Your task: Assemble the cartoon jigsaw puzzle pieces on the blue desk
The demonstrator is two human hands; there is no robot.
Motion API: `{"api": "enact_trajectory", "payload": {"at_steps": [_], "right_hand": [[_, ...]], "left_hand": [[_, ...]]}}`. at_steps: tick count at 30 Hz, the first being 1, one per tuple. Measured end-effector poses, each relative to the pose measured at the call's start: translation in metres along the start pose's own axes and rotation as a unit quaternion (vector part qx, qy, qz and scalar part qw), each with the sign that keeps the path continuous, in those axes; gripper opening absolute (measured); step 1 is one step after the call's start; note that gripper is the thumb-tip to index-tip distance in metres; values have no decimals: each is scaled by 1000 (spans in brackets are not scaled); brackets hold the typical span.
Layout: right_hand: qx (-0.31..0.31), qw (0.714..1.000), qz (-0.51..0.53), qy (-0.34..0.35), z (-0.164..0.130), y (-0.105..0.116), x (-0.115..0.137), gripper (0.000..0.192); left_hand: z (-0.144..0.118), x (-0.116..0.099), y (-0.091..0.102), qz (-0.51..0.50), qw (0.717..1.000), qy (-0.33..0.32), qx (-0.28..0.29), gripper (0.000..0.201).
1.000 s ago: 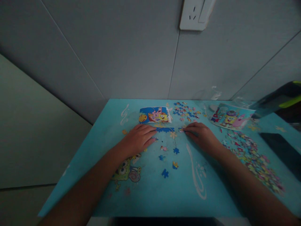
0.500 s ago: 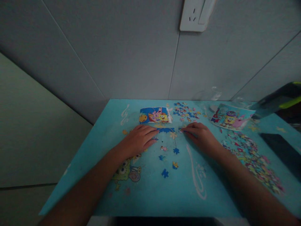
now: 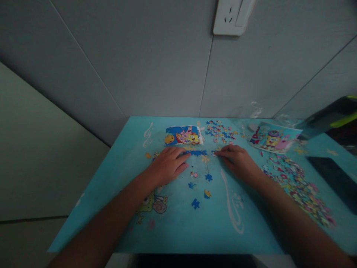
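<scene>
A joined strip of blue jigsaw puzzle pieces (image 3: 198, 153) lies in the middle of the table. My left hand (image 3: 170, 165) lies over the strip's left end, fingers stretched and resting on it; part of the strip is hidden beneath. Just right of the strip, a small gap away, is a puzzle piece (image 3: 213, 153) with blue and white on it. My right hand (image 3: 234, 158) pinches this piece at the tabletop between thumb and fingers. Nearer to me lie loose pieces, among them a blue one (image 3: 195, 203) and a yellow-and-blue one (image 3: 207, 194).
Behind the strip lies a cartoon picture card (image 3: 184, 135). Several loose pieces (image 3: 220, 130) are scattered at the back. On the right are a large heap of pieces (image 3: 304, 190), a curved picture sheet (image 3: 275, 138), a dark flat object (image 3: 333, 178) and clear containers (image 3: 255, 111).
My left hand has shifted slightly to the right along the strip. My right hand and its puzzle piece stay nearly in place.
</scene>
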State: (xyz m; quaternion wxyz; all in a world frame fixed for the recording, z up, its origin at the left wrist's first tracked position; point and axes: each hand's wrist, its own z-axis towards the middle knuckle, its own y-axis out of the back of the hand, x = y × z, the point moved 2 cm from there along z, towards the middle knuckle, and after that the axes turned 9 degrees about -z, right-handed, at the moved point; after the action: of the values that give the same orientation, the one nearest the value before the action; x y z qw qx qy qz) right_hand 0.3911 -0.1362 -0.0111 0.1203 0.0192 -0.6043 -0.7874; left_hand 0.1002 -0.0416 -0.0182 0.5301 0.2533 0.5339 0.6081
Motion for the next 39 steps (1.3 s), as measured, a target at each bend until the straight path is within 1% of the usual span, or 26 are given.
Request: {"api": "enact_trajectory", "payload": {"at_steps": [11, 14, 20, 23, 26, 28, 31, 33, 35, 37, 39], "right_hand": [[6, 999, -31, -9, -2, 1, -4, 36], [0, 1000, -23, -12, -1, 3, -1, 35], [-62, 997, 45, -4, 0, 18, 19, 29], [-72, 996, 55, 18, -1, 18, 26, 28], [-58, 996, 61, 34, -2, 11, 32, 29], [-39, 995, 75, 47, -3, 7, 42, 28], [-7, 990, 114, 79, -5, 5, 68, 25], [15, 986, 131, 106, -7, 6, 86, 23], [32, 983, 133, 118, -9, 8, 97, 22], [28, 984, 132, 115, -9, 9, 99, 22], [12, 987, 128, 100, -9, 10, 93, 21]], "left_hand": [[1, -4, 3, 11, 1000, -5, 7, 41], [1, -4, 3, 7, 1000, -2, 8, 41], [1, -2, 4, -20, 1000, 2, 7, 40], [1, -1, 7, -27, 1000, 3, 8, 40], [0, 2, 13, -18, 1000, 8, -14, 40], [-1, 6, 18, -7, 999, 17, -38, 40], [-2, 12, 23, 13, 998, 23, -59, 39], [-2, 15, 24, 24, 998, 23, -58, 38], [-3, 17, 24, 32, 997, 21, -60, 38], [-3, 19, 26, 42, 997, 18, -69, 37], [-5, 21, 30, 59, 995, 20, -83, 36]]}}
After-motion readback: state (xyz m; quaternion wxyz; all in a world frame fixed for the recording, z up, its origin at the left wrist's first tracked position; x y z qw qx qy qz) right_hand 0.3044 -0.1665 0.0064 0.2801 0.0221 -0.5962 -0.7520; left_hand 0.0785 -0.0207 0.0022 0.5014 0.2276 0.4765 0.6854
